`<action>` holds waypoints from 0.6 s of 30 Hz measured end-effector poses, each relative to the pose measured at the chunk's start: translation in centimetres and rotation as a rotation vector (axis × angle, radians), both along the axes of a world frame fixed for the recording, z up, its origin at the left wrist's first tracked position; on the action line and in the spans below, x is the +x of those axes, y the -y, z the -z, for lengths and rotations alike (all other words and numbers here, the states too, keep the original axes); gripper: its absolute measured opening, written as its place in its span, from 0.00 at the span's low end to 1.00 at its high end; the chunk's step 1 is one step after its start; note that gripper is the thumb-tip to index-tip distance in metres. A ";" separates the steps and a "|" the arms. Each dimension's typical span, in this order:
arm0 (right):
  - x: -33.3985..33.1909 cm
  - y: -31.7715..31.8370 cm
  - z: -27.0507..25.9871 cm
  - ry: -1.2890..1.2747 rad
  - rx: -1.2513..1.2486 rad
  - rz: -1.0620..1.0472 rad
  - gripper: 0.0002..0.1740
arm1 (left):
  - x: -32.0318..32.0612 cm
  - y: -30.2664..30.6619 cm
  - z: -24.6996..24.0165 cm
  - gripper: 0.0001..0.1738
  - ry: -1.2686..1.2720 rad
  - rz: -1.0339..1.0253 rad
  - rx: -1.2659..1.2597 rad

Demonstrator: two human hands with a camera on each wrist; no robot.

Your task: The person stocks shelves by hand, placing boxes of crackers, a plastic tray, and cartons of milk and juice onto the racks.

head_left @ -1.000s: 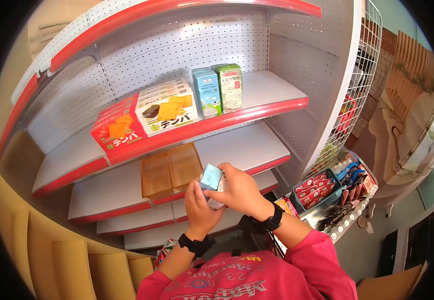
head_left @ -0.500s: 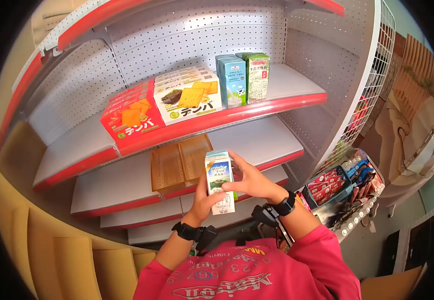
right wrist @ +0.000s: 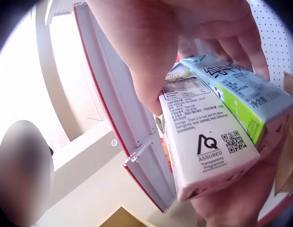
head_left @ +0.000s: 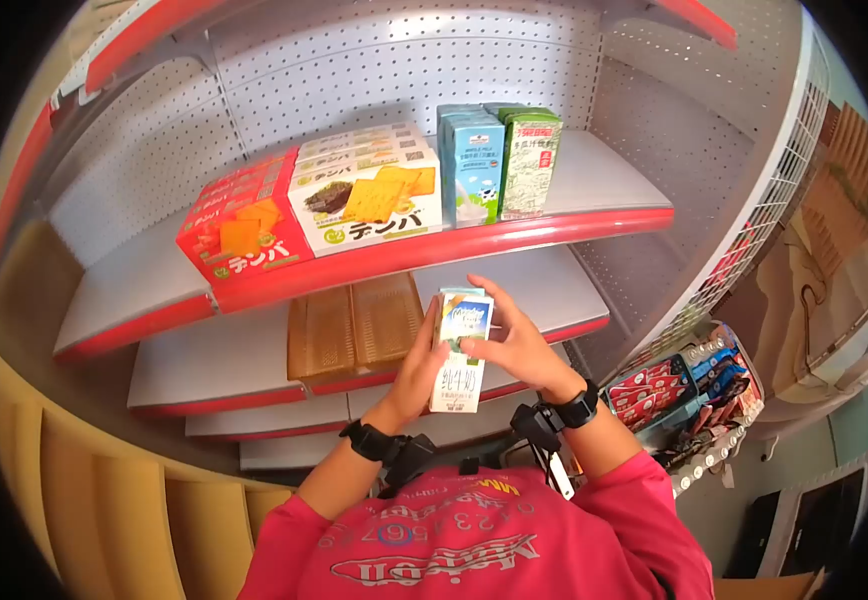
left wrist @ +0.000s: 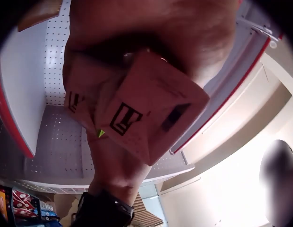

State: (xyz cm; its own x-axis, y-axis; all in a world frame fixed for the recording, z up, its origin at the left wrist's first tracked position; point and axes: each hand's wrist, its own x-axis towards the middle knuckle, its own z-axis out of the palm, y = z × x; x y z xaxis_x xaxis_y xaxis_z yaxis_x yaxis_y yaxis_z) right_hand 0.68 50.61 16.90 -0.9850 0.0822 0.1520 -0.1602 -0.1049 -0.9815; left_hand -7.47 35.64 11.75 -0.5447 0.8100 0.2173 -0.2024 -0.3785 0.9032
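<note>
Two small drink cartons stand upright together between the hands. The white milk carton (head_left: 457, 388) faces the person; in the right wrist view a blue and green carton (right wrist: 238, 90) lies against the white one (right wrist: 208, 132). My left hand (head_left: 414, 372) grips them from the left, thumb on the front. From the right my right hand (head_left: 522, 350) holds them, its thumb across the white carton's face. The left wrist view shows the carton bottoms (left wrist: 146, 111) below the palm. Fingers behind the cartons are hidden in the head view.
The upper shelf (head_left: 604, 185) bears red cracker boxes (head_left: 234, 235), white cracker boxes (head_left: 364, 200), blue cartons (head_left: 471, 170) and green cartons (head_left: 529, 165). Brown trays (head_left: 354, 325) sit one shelf lower. A wire rack (head_left: 754, 235) and a basket of snacks (head_left: 649, 392) are at the right.
The held cartons have turned from showing a blue end to standing upright with the white front visible. Both hands have shifted around them, staying in front of the shelves.
</note>
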 end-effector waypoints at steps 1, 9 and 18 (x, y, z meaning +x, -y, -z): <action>-0.3 -0.2 0.3 0.012 -0.005 -0.014 0.46 | 0.0 -0.1 0.2 0.35 0.096 -0.012 0.029; -1.5 -0.3 2.2 -0.017 -0.111 0.035 0.38 | 0.1 0.0 1.8 0.31 0.205 -0.009 -0.022; -0.5 -2.4 2.9 0.003 0.043 -0.026 0.32 | 0.4 -0.5 3.0 0.34 -0.003 -0.299 -0.089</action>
State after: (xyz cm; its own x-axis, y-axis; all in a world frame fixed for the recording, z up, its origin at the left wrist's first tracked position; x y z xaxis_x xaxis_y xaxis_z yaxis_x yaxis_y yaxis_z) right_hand 0.16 53.00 14.03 -0.9872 0.0498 0.1514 -0.1546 -0.0670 -0.9857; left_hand -7.02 36.09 8.75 -0.7612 0.6296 0.1551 -0.0910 -0.3406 0.9358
